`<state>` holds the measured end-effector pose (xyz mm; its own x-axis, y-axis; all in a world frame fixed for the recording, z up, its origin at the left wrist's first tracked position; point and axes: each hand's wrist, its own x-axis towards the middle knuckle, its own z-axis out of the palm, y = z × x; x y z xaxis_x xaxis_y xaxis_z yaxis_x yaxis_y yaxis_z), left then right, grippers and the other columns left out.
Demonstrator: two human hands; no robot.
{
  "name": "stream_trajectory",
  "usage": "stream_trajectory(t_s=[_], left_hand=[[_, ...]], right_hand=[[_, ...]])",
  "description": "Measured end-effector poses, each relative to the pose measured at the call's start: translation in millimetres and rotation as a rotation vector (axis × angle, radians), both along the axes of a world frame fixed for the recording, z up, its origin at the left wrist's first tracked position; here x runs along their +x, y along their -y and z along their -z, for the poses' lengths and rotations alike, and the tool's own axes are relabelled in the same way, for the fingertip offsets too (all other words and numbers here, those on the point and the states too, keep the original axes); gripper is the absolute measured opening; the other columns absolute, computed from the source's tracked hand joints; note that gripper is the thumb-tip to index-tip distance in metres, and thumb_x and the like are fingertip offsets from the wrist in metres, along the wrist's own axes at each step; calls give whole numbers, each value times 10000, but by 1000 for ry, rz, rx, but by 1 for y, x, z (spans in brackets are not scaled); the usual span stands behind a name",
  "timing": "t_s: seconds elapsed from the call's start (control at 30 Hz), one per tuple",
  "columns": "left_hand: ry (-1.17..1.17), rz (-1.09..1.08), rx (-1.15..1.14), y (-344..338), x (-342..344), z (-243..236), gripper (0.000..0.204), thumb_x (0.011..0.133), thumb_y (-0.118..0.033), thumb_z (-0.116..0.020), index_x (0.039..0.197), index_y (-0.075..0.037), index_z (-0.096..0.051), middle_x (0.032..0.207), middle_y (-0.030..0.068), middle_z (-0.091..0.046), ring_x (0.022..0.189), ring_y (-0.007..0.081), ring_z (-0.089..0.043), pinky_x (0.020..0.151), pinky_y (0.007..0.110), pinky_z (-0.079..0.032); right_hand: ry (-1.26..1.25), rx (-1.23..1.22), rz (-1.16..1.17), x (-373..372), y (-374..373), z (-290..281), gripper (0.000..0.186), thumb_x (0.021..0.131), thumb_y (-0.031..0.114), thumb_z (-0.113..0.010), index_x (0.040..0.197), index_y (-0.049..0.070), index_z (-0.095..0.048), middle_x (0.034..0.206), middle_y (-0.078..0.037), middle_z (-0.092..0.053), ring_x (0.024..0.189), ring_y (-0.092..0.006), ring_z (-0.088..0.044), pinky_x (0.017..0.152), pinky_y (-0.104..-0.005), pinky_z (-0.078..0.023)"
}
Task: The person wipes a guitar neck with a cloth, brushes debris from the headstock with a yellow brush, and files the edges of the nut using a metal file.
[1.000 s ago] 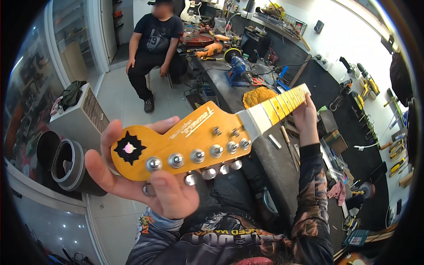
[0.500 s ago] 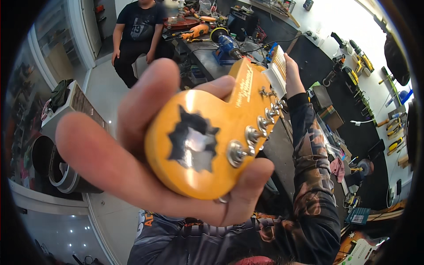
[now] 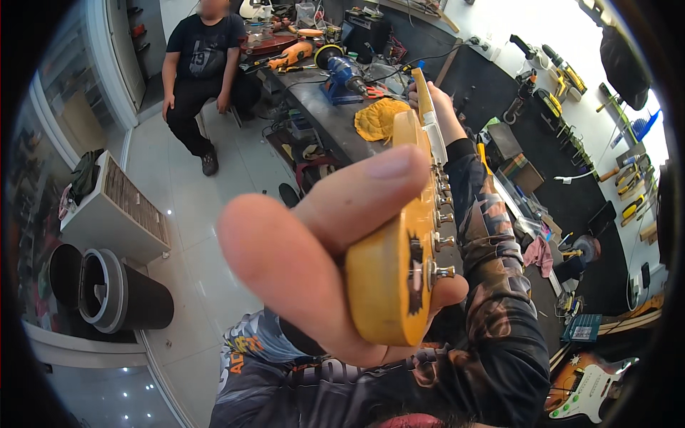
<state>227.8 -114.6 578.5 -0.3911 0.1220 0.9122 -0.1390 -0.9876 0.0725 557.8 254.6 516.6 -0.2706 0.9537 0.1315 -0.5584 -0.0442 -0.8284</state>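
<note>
An amber guitar neck is turned nearly edge-on and points away from me, its headstock (image 3: 378, 285) close to the camera with silver tuners along the right side and a dark star-shaped inlay near the end. My left hand (image 3: 300, 264) grips the headstock, large in view, with two fingers along its left and a fingertip showing at its right. Farther up, my right hand (image 3: 444, 114) holds the far end of the neck, partly hidden behind it.
A cluttered bench (image 3: 328, 135) carries an orange power tool (image 3: 291, 53), blue vise (image 3: 342, 82) and yellow cloth (image 3: 378, 118). A seated person (image 3: 200, 78) is upper left. A bin (image 3: 143, 299) and cabinet (image 3: 128, 200) stand left; hand tools (image 3: 628, 185) hang right; a guitar (image 3: 578, 392) lies lower right.
The neck has rotated from face-up and diagonal to nearly edge-on, pointing away from me. My left fingers came up close to the camera, and my right hand moved left and farther forward.
</note>
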Motion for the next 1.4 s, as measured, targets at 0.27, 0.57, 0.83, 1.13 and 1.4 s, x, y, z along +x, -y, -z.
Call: stream_trajectory(t_s=[0.27, 0.57, 0.83, 1.13, 1.4], left_hand=[[-174, 31, -57, 11, -4, 0, 1164, 964, -40, -870, 1807, 23, -70, 1554, 377, -608, 1268, 425, -763, 1025, 454, -659], [-299, -47, -74, 8, -8, 2, 1166, 974, -10, -837, 1796, 71, -14, 1521, 445, -597, 1277, 478, -751, 1047, 459, -648], [-219, -124, -136, 7, -9, -4, 1202, 961, -130, -893, 1804, 66, -59, 1501, 378, -658, 1186, 418, -781, 973, 406, -658], [167, -2, -343, 8, 18, -14, 1313, 884, -368, -1011, 1810, -13, -150, 1662, 201, -483, 1373, 303, -641, 1205, 441, -557], [149, 45, -304, 9, 0, -10, 1237, 914, -321, -988, 1796, 4, -184, 1662, 210, -486, 1397, 323, -627, 1203, 469, -566]], right_hand=[[51, 0, 35, -1, 21, -6, 509, 1249, 437, -418, 1289, 8, -689, 1075, -162, -786, 880, -318, -774, 810, -503, -650], [162, -25, 269, -41, 39, -8, 509, 1252, 427, -409, 1313, 1, -681, 1091, -171, -784, 872, -320, -774, 790, -507, -652], [304, -6, 371, -44, 47, -16, 391, 1237, 299, -452, 1305, -9, -683, 1116, -167, -793, 899, -302, -800, 818, -501, -676], [95, -56, 364, 8, -14, 8, 324, 1198, 163, -479, 1305, -68, -680, 1139, -177, -792, 951, -317, -818, 879, -515, -697], [379, -87, 404, -40, 10, 5, 309, 1181, 169, -431, 1180, -23, -673, 1008, -154, -766, 782, -300, -780, 708, -527, -649]])
